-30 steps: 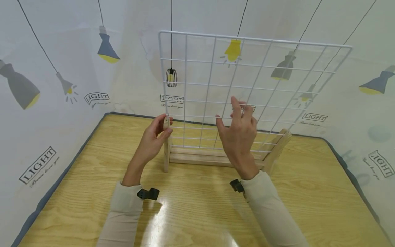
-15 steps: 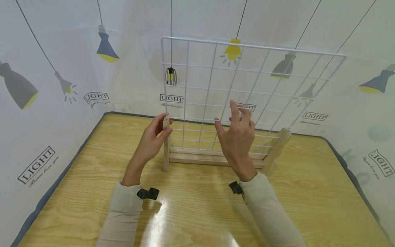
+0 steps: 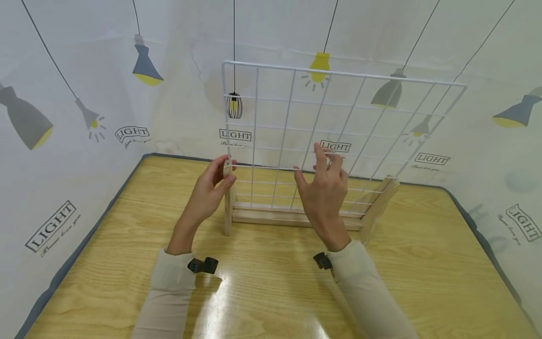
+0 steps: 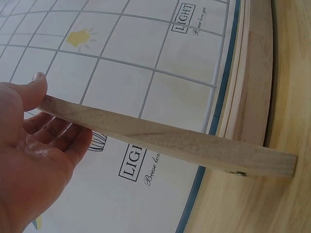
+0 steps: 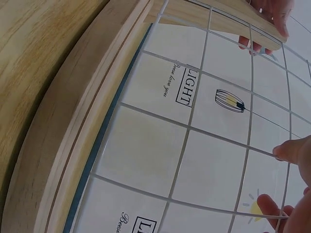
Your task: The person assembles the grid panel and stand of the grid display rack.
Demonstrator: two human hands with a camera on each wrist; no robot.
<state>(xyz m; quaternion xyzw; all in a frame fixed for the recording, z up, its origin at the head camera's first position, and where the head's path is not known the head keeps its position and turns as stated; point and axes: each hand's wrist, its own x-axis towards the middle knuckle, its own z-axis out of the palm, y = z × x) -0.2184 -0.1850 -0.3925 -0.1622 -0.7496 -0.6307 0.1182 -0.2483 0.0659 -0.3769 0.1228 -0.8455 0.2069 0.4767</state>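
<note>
**Q:** Two hands are at the rack; what does each one do?

**A:** The left hand point(image 3: 206, 194) pinches the top of the wooden upright post point(image 3: 228, 200) at the near end of the wooden base point(image 3: 292, 217). In the left wrist view the thumb lies on the post's upper face and the fingers curl beneath it. The right hand point(image 3: 325, 194) is spread, its fingers point(image 3: 320, 157) raised against a horizontal wire of the white wire grid panel point(image 3: 334, 134). In the right wrist view two fingertips point(image 5: 286, 151) touch the wires; the hand closes on nothing.

**Q:** Where does the grid panel stand relative to those grips?

**A:** Its lower edge sits in the wooden base, just beyond and below the right hand's fingers. Its left edge runs close beside the post that the left hand pinches. The panel rises well above both hands and stands roughly upright. A second slanted wooden post point(image 3: 378, 205) marks the base's far end, beyond the right hand.

**Q:** What bears the assembly?

**A:** A wood-grain table point(image 3: 275, 287), enclosed by a backdrop printed with lamps point(image 3: 146, 66).
</note>
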